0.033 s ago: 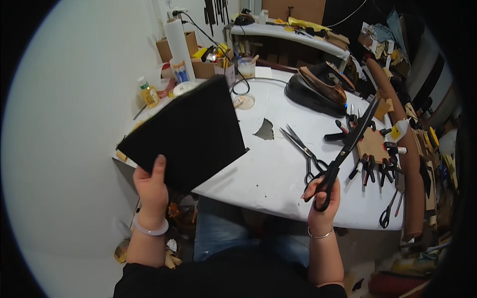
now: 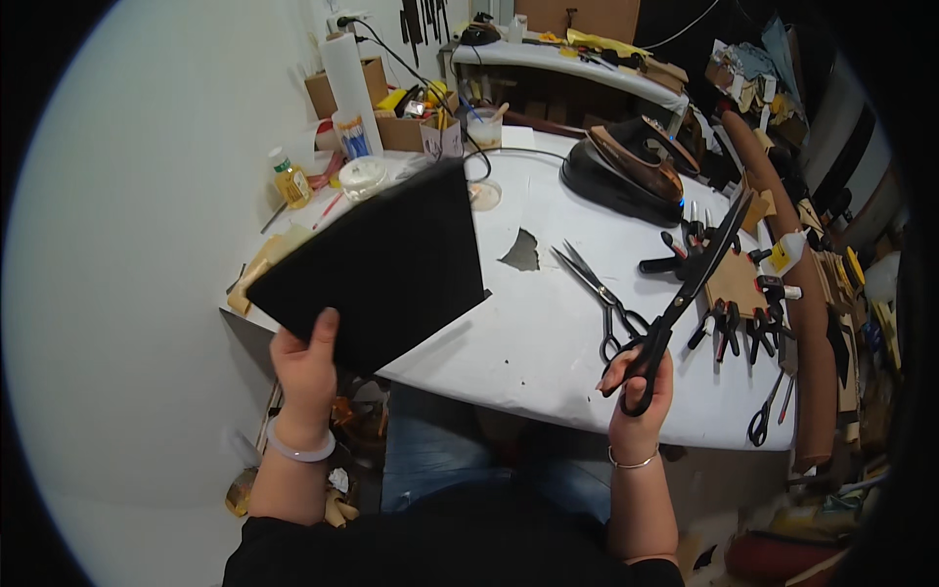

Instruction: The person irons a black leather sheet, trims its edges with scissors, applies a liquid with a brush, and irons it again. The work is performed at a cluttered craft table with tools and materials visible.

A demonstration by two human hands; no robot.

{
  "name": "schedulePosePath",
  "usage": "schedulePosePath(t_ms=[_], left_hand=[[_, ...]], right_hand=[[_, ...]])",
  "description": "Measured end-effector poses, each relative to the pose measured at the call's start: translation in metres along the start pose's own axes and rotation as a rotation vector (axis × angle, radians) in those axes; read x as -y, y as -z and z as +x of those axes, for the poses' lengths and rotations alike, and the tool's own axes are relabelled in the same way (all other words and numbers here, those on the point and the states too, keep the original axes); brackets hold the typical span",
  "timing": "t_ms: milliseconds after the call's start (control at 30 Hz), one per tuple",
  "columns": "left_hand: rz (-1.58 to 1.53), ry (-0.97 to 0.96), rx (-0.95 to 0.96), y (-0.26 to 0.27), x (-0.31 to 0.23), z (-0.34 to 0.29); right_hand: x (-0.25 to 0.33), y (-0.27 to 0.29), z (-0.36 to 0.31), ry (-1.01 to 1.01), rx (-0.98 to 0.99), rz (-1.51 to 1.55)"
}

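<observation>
A flat black rectangular panel (image 2: 386,269) is tilted above the left part of the white table, its lower edge gripped by my left hand (image 2: 305,367) with the thumb on top. Its material is hard to tell. Large black-handled scissors (image 2: 690,293) are in my right hand (image 2: 641,391), fingers through the loops, blades pointing up and away. Under them a second pair of scissors (image 2: 599,292) lies on the table with its blades slightly apart. To the right, a tan square piece (image 2: 736,287) is ringed by several black spring clamps (image 2: 726,333).
An iron (image 2: 636,171) rests on its black base at the back right. Along the back left stand a paper roll (image 2: 350,93), a yellow bottle (image 2: 290,181) and a round white container (image 2: 364,178). A long brown roll (image 2: 797,333) borders the table's right side. Small scissors (image 2: 761,423) lie near the front corner.
The black panel has tipped and shifted slightly right with my left hand, uncovering more of the round white container and the table's left corner. My right hand has barely moved.
</observation>
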State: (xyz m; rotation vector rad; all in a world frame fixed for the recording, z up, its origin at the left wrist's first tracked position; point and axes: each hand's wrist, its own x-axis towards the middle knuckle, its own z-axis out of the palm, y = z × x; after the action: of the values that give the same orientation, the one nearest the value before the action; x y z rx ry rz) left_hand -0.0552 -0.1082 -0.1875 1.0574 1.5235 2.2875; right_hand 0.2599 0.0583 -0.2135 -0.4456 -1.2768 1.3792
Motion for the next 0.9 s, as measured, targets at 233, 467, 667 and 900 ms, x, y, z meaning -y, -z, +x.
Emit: schedulePosePath(t_ms=[233, 467, 667, 900], left_hand=[[0.131, 0.202, 0.096, -0.003, 0.048, -0.031], [0.227, 0.335, 0.096, 0.001, 0.057, -0.038], [-0.089, 0.372, -0.017, 0.009, 0.038, -0.014], [-0.071, 0.282, 0.117, 0.031, 0.025, -0.015]], right_hand=[[0.009, 0.021, -0.025, -0.117, -0.012, -0.056], [0.026, 0.037, -0.041, -0.467, 0.178, -0.081], [0.028, 0.044, -0.048, -1.005, 0.505, 0.108], [0.042, 0.03, -0.047, -1.21, 0.643, 0.338]])
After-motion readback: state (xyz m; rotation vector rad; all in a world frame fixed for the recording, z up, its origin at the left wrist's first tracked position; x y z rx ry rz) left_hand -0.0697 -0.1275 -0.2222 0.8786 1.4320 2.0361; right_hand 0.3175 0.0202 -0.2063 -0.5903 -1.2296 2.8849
